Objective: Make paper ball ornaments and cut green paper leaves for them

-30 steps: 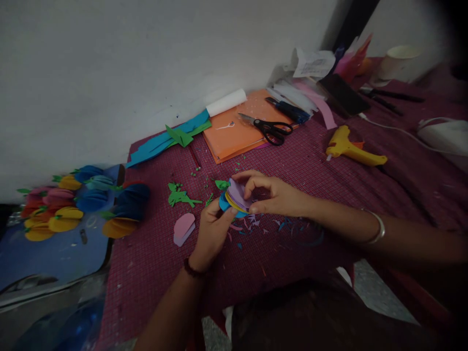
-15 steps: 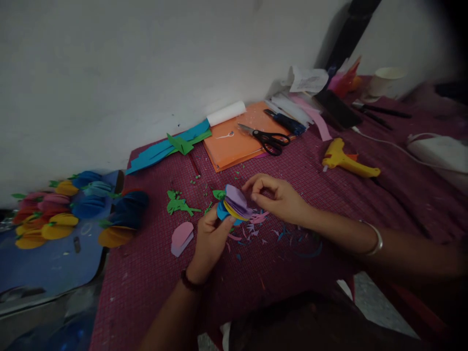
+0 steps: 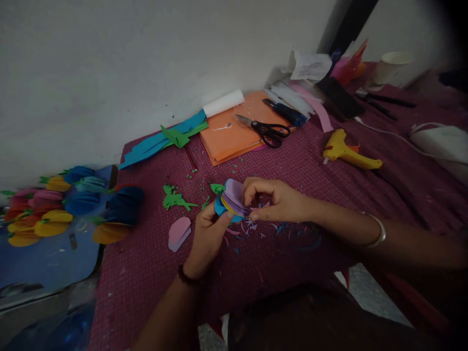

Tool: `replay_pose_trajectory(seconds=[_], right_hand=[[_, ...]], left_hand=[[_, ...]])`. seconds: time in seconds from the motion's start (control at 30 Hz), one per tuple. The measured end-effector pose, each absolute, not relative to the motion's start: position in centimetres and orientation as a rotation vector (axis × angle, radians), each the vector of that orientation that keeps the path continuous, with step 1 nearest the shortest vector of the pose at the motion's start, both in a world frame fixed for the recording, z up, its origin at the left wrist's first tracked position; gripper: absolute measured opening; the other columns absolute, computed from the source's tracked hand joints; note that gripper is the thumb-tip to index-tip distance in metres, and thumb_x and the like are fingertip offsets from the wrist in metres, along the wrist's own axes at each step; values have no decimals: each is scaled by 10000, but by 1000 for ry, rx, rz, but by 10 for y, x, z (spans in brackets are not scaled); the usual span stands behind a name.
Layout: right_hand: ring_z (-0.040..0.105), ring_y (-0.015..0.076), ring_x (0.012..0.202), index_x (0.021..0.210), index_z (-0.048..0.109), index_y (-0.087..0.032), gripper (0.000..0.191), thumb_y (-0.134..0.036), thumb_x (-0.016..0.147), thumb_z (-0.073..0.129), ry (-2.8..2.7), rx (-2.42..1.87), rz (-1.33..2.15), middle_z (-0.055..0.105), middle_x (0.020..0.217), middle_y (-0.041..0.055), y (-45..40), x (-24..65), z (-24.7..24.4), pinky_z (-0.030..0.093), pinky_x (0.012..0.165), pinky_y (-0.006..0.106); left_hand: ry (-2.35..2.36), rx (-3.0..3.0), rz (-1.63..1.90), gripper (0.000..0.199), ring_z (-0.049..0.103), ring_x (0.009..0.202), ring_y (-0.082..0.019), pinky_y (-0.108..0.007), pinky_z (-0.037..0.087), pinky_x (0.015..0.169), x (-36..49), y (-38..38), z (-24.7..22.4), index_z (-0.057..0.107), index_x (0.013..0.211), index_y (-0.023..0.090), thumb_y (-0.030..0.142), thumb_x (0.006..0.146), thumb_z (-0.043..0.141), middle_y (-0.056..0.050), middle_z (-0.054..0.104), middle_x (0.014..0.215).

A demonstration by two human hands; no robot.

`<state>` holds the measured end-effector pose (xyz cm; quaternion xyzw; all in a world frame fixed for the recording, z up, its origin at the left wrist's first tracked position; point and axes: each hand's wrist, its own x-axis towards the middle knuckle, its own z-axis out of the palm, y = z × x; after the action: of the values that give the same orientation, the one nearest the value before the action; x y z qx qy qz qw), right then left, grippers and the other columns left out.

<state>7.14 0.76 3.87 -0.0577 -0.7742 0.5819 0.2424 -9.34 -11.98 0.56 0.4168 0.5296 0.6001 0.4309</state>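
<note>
The left hand [image 3: 210, 228] pinches a round bundle of folded purple, yellow and blue paper [image 3: 233, 197] low on its side. The bundle is between both hands. The right hand [image 3: 272, 199] is curled at its other side; I can't tell if it grips any paper. The bundle looks light, bendy and easy to crease, so pinch it softly, away from its small green paper leaf [image 3: 217, 188].

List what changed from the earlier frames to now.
Since half a second ago, the right hand has moved left, back to the layered paper piece; its purple layers look more fanned. The left hand still holds the piece. Scissors, yellow glue gun and orange sheets stayed put.
</note>
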Motion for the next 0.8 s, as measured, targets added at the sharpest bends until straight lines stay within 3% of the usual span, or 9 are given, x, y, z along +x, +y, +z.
replay_pose_trajectory(seconds=[0.23, 0.43, 0.6, 0.8], right_hand=[[510, 125, 738, 767, 542, -159, 79, -159, 823, 599, -2152, -172, 1492, 520, 780, 10, 5, 70, 43, 415, 678, 270], [486, 108, 643, 715, 507, -170, 87, -107, 754, 553, -2147, -423, 1386, 531, 730, 1, 0, 69, 44, 386, 580, 244], [439, 57, 468, 699, 483, -177, 99, -144, 712, 576, -1807, -721, 1704, 503, 574, -61, 10, 65, 34, 350, 445, 188], [436, 27, 359, 765, 513, -175, 134, -161, 685, 619, -1522, -648, 2146, 548, 539, -92, 18, 62, 25, 267, 335, 138]], left_hand=[[1335, 1048, 1489, 187, 635, 834, -161, -293, 514, 815, -93, -120, 5, 724, 966, 214, 303, 805, 692, -26, 725, 901], [1421, 1104, 1444, 195, 626, 826, -156, -281, 504, 813, -94, -120, 8, 719, 962, 197, 309, 804, 692, -35, 723, 909], [1428, 1093, 1419, 204, 625, 836, -167, -302, 512, 809, -93, -120, 8, 710, 985, 196, 316, 829, 658, -40, 713, 939], [1424, 1164, 1388, 164, 615, 835, -150, -287, 500, 837, -92, -122, 10, 719, 958, 209, 297, 843, 643, -23, 709, 914]])
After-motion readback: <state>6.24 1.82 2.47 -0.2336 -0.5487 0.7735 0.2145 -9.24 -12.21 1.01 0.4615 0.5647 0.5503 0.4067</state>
